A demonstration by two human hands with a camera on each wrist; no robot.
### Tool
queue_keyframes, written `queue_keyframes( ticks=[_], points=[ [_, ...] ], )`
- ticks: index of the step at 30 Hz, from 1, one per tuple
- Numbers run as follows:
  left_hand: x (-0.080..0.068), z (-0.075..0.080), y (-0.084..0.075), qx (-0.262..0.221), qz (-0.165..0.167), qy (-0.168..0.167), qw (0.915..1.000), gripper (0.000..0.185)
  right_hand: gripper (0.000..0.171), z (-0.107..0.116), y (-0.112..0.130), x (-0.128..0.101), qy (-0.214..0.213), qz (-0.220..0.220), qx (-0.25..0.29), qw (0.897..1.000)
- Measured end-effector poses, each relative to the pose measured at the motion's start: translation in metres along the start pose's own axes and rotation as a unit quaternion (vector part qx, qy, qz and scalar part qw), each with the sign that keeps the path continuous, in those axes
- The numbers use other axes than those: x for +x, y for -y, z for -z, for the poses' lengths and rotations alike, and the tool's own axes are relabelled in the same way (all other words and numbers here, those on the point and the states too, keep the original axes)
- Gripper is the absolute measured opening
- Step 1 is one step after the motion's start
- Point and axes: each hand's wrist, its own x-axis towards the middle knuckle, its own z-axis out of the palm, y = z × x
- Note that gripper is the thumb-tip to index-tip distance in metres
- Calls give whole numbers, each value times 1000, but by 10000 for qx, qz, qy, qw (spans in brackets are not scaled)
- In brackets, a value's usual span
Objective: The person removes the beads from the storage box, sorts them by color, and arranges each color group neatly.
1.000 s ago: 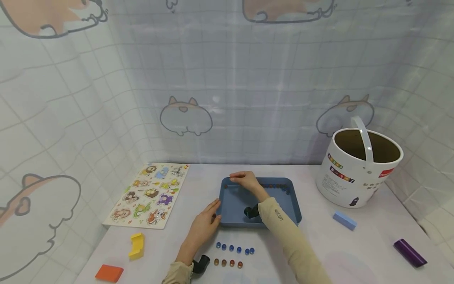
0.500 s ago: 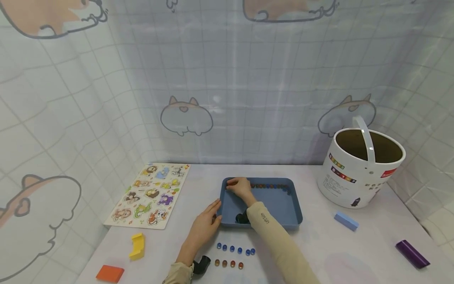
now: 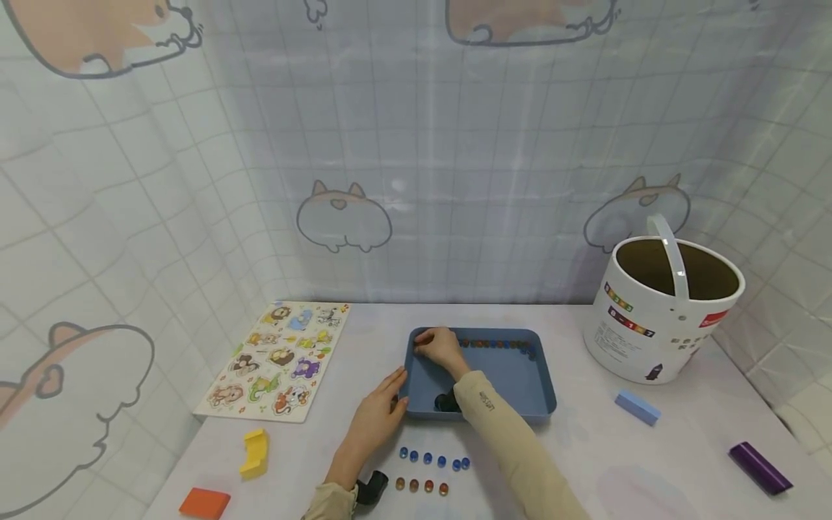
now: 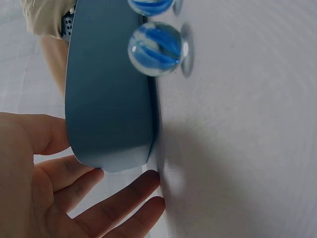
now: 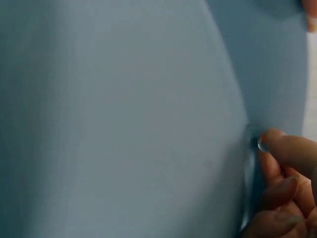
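A blue rectangular tray [image 3: 503, 383] lies on the table, a line of small marbles [image 3: 495, 344] along its far wall. In its far left corner my right hand [image 3: 445, 350] pinches a small glass marble [image 5: 262, 144] between thumb and fingertip, close by the wall. My left hand [image 3: 373, 422] rests at the tray's near left corner, fingers fairly straight; in the left wrist view the thumb [image 4: 49, 134] touches the tray wall. On the table before the tray is a row of blue marbles [image 3: 427, 458], and nearer me a row of brown-red marbles [image 3: 414, 485].
At the right stands a white bucket [image 3: 624, 325] with its handle raised, near a light blue block [image 3: 638, 408] and a purple piece [image 3: 759, 468]. An animal puzzle board [image 3: 276, 368], a yellow block [image 3: 255, 455] and an orange block [image 3: 204, 503] lie at the left.
My right hand has moved left along the tray's far wall into the corner, uncovering more of the marble line. My left hand has stayed at the tray's near left corner.
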Motion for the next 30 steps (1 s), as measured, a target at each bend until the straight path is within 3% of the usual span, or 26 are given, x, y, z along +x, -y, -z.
queue_keyframes(
  ticks=[8,17,30],
  points=[
    [1,-2,1,86,28,23,10000,51,20,33,4,-7,494,115,1009,9936],
    [0,-1,1,108,56,0,9999,51,30,63,10,-27,745,431,1191,9891],
    [0,-1,0,124,101,-5,9999,50,30,80,0,-80,1169,638,1666,9770]
  ],
)
